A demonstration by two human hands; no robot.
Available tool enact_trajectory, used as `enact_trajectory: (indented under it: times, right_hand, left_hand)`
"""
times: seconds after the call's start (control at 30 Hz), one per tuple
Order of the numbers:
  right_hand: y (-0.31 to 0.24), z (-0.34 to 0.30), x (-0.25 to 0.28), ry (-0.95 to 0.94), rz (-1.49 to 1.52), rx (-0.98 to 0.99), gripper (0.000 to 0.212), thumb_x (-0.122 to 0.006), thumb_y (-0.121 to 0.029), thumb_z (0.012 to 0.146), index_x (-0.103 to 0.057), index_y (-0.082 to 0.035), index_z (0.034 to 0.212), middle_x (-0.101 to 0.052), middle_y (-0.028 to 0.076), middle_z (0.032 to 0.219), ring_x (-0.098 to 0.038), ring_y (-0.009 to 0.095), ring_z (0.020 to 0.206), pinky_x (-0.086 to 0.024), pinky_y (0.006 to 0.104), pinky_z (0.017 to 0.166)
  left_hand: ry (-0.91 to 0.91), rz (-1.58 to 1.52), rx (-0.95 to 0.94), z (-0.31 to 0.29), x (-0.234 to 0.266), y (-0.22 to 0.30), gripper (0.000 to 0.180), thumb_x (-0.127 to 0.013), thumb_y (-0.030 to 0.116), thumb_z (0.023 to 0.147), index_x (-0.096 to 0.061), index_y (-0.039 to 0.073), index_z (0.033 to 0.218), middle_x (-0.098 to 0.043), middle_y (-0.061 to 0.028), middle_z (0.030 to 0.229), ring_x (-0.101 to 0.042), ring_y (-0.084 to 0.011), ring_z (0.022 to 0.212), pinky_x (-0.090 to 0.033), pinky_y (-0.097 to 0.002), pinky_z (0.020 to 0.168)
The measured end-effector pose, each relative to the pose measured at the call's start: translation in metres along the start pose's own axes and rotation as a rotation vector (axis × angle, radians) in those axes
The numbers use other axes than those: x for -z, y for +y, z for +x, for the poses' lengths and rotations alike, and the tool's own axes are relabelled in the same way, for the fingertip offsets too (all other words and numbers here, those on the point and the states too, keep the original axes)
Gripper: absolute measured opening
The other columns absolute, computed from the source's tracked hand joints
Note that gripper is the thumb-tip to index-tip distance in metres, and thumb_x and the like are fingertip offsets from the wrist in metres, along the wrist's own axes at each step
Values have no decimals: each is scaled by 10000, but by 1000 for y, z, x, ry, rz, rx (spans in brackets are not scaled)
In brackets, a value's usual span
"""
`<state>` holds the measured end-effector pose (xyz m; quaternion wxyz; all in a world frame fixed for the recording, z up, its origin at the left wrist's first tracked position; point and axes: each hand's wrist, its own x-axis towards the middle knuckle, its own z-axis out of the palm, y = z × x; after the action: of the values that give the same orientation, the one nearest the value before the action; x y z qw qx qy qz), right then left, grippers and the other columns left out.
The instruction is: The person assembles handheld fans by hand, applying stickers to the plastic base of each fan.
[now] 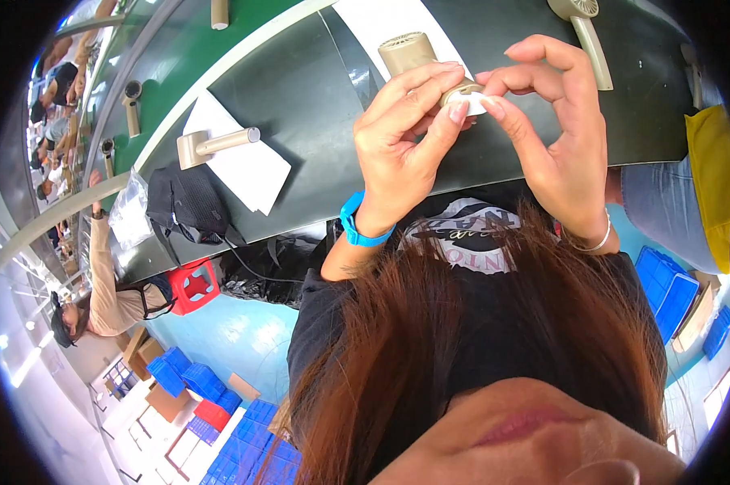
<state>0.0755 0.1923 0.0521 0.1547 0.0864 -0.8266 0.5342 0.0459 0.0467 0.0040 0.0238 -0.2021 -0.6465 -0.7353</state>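
A: Where is the beige handheld fan [417, 61]?

B: Raised above the dark desk [300, 89], held between both hands. The left hand [401, 141] has its grip clamped on the fan's lower end, index and thumb pressed against it.

A: And the right hand [555, 133]?

B: Its thumb and forefinger are pinched together on a small white sticker [474, 101] at that same end of the fan.

A: What else lies near that fan?

B: To its left on the desk, a second beige fan [215, 145] rests on a white sheet [247, 170]. Beyond it to the right, a third fan [583, 28] lies on the desk. A black bag [187, 206] sits at the desk edge, further left.
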Motion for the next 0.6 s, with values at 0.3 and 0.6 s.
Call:
enact_trajectory:
  times: [0.3, 0.6]
  right_hand:
    - [-6, -5, 6, 82, -266, -22, 436, -644, -1, 767, -425, -34, 1142, -627, 44, 782, -618, 167, 774, -435, 267, 789]
    - [1, 14, 25, 67, -668, 0, 472, -703, -117, 744, -480, -66, 1157, -589, 87, 1064, -594, 235, 870, -454, 319, 769]
  left_hand:
    - [-17, 218, -143, 0, -10, -3, 256, -651, -16, 788, -641, -22, 1044, -595, -140, 1069, -636, -170, 845, -567, -245, 667]
    - [28, 111, -72, -2, 2, -3, 211, -606, -8, 831, -634, -32, 1039, -578, -149, 1095, -638, -184, 820, -567, -261, 657]
